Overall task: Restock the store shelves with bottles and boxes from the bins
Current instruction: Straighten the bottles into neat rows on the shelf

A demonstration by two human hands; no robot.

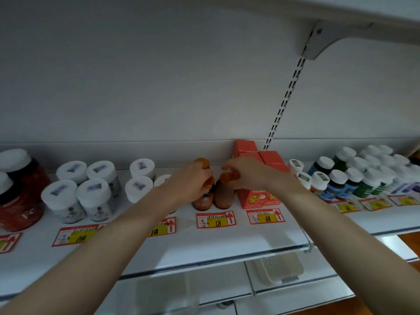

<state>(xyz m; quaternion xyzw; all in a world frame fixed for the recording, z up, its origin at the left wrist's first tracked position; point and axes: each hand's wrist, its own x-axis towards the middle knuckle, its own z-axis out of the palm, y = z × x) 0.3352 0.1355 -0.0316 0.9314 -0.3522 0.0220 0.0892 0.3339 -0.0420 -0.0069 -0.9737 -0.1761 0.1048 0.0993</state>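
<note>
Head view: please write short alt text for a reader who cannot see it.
On a white shelf, the left hand grips the left brown bottle and the right hand pinches the orange cap of the right brown bottle. Red boxes stand to their right, white-lidded jars to their left.

Pale grey back panel [159,76] fills the upper frame, crossed right of centre by a slotted upright [285,98] whose bracket [318,42] carries an upper shelf [363,10]; white shelf [204,244] spans the lower half, brown floor [412,243] at lower right.
</note>
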